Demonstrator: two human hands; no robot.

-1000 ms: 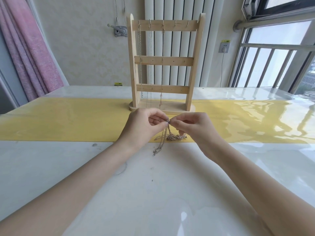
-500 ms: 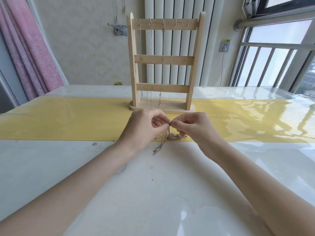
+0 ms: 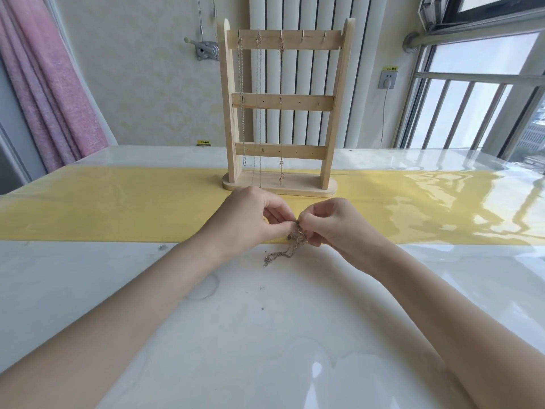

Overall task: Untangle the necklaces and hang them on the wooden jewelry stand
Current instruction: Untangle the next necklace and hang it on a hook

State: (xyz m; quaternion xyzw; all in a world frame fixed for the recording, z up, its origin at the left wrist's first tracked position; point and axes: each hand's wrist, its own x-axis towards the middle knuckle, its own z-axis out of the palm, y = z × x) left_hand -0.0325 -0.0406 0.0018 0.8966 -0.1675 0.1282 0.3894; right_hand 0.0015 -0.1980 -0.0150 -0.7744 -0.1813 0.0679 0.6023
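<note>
2 hands (image 3: 298, 222) w/ knotted necklaces (image 3: 290, 246)

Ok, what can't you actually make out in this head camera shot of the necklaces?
- Tangled necklaces: too fine to count strands; the left hand and right hand cover the pinched part.
- Clasp: too small to tell open or closed.
- Wooden jewelry stand: three chains hang from it, but the hook loops are too small to judge.

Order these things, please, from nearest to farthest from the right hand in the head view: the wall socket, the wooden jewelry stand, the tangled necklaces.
1. Tangled necklaces: pinched by the right hand, just at its left.
2. Wooden jewelry stand: behind the hands, on the yellow strip.
3. Wall socket: far back on the wall, to the right.
</note>
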